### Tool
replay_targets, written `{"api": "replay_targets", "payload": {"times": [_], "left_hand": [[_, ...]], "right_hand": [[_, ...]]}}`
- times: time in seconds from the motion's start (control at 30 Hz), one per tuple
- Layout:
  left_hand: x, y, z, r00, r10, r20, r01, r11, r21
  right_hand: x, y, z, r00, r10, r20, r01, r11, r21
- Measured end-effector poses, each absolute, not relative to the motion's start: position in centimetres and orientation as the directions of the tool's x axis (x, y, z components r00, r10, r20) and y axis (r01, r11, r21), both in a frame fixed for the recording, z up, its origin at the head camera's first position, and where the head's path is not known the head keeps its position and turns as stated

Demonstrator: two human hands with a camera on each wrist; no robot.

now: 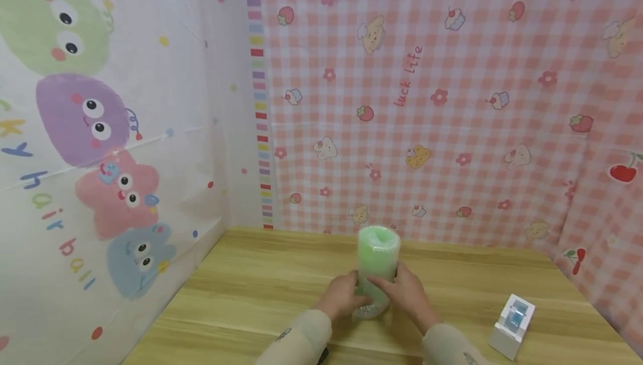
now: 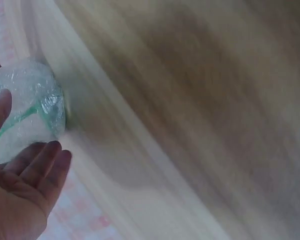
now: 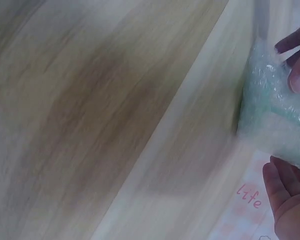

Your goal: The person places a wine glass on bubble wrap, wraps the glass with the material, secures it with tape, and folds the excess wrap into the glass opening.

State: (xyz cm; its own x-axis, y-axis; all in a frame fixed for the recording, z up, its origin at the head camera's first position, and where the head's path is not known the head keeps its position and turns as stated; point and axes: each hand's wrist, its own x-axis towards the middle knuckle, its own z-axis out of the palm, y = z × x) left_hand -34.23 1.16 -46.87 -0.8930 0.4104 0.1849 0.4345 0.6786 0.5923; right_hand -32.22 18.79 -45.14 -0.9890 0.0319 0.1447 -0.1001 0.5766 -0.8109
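A pale green cylinder in clear bubble wrap (image 1: 378, 256) stands upright over the table, a hollow showing in its top end. My left hand (image 1: 343, 295) holds its left side low down, the thumb across the near face. On the other side my right hand (image 1: 409, 297) grips it, thumb also across the front. In the left wrist view, the fingers (image 2: 45, 167) curve along the wrapped cylinder (image 2: 32, 107). The right wrist view has the wrapped cylinder (image 3: 277, 107) between thumb and fingers (image 3: 277, 187). Part of each hand is hidden behind the cylinder.
A small white box-like object with a blue panel (image 1: 513, 320) stands on the wooden table (image 1: 261, 275) to the right. A dark item (image 1: 323, 355) shows beside the left sleeve. A pink checked cloth (image 1: 442, 130) hangs behind, and a white printed sheet (image 1: 176, 86) on the left.
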Motion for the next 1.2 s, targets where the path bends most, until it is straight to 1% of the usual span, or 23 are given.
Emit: {"api": "replay_targets", "payload": {"times": [0.07,0.2,0.53,0.6,0.7,0.8,0.97,1.07,1.2], "left_hand": [[-34.3,1.2,-47.0,-0.885,0.41,0.222,0.459,0.688,0.562],[-34.5,1.0,-47.2,-0.851,0.457,0.26,0.524,0.694,0.494],[-34.1,0.5,-47.3,-0.783,0.515,0.349,0.622,0.655,0.429],[-34.0,0.4,-47.3,-0.783,0.515,0.349,0.622,0.646,0.442],[-34.0,0.1,-47.1,-0.787,0.514,0.342,0.616,0.614,0.493],[-34.2,-0.2,-46.9,-0.807,0.516,0.288,0.578,0.586,0.568],[-34.4,-0.4,-46.6,-0.83,0.515,0.214,0.519,0.574,0.633],[-34.3,-0.4,-46.6,-0.835,0.505,0.217,0.518,0.589,0.62],[-34.3,-0.6,-46.5,-0.827,0.494,0.268,0.55,0.61,0.571]], "right_hand": [[-32.3,18.6,-45.3,-0.989,0.038,0.143,-0.095,0.576,-0.812],[-32.5,18.4,-45.5,-0.987,0.046,0.153,-0.098,0.582,-0.808],[-32.0,18.6,-46.9,-0.988,0.005,0.155,-0.123,0.588,-0.8],[-32.0,18.6,-47.1,-0.988,0.001,0.151,-0.122,0.586,-0.801],[-31.9,18.5,-47.1,-0.988,-0.003,0.153,-0.125,0.59,-0.798],[-31.9,18.5,-46.9,-0.989,-0.004,0.149,-0.122,0.595,-0.795],[-31.9,18.7,-47.0,-0.992,-0.01,0.124,-0.105,0.598,-0.795],[-31.9,18.8,-47.3,-0.993,-0.032,0.118,-0.112,0.614,-0.781],[-31.9,18.8,-47.7,-0.993,-0.038,0.112,-0.111,0.631,-0.768]]}}
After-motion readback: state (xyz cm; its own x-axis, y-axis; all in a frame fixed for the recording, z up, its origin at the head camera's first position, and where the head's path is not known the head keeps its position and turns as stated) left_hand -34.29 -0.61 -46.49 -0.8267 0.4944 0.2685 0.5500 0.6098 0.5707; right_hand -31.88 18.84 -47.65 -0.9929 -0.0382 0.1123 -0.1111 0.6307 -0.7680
